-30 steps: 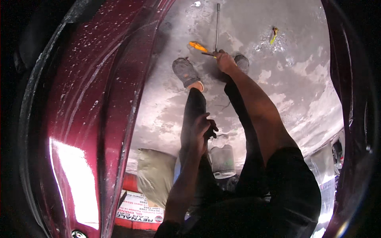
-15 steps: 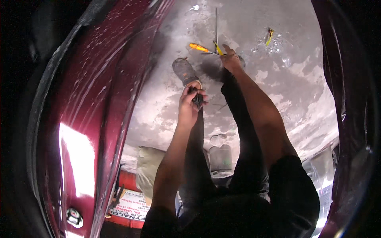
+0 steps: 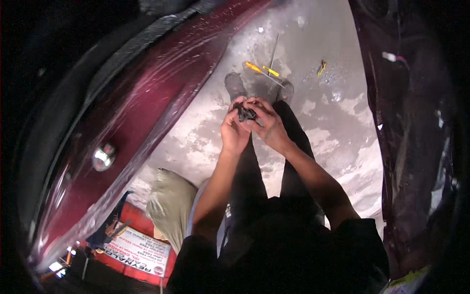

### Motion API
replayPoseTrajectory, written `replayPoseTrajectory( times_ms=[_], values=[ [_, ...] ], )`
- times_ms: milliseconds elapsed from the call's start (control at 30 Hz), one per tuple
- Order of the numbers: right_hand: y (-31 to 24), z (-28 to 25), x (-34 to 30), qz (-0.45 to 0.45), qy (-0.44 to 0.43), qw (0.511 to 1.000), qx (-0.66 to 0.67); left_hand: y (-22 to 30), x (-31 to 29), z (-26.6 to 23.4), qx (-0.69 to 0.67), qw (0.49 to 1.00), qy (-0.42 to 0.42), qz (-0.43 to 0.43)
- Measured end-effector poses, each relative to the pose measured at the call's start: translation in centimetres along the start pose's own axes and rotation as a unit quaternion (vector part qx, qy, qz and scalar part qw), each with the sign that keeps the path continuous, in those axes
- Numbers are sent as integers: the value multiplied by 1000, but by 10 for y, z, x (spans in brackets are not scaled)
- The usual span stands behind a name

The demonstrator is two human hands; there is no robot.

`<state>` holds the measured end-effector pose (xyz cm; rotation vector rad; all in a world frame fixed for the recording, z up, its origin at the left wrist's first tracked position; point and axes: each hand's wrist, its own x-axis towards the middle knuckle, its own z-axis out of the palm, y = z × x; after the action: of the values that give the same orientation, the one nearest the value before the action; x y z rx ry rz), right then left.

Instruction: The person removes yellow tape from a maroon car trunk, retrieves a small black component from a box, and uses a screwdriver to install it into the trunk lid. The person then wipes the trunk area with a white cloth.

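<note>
Running slantwise down the left side is a glossy maroon car body panel with a round silvery emblem on it. Below it, at the lower left, a red-bordered white printed sign lies partly in shadow, and just right of that an olive-green cloth bag slumps beside the person's left arm.

Near the middle, the left hand has its fingers curled around a small black part, held up above the person's legs; its exact kind is too blurred to tell. From the other side the right hand meets it, fingers arched over the top and thumb below, pinching the same part. Half a second ago the right hand was down at the floor tools while the left carried the part alone; now both hands are on it, which I judge gives a steadier hold for handling it.

Beyond the hands, the orange-handled screwdriver lies on the concrete floor, its shaft slanting toward the right shoe. Just beside it rests a yellow-handled tool, now clear of the right hand, near a thin metal rod. Farther right, a small yellow-and-dark object sits by a wet patch, and a dark maroon panel closes off the right side.
</note>
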<state>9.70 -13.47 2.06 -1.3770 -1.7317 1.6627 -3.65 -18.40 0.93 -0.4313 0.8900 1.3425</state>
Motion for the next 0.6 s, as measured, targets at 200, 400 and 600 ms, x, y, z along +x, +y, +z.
replayPoseTrajectory(
  times_ms=[200,400,600],
  values=[
    [-50,-29,-13,16,-36,993,110,29,-65,70,8,1000,4,24],
    [-105,-77,17,131,31,961,243,66,-87,76,113,992,-30,49],
    [-76,-60,137,67,49,995,60,77,-123,41,167,985,35,17]
  ],
)
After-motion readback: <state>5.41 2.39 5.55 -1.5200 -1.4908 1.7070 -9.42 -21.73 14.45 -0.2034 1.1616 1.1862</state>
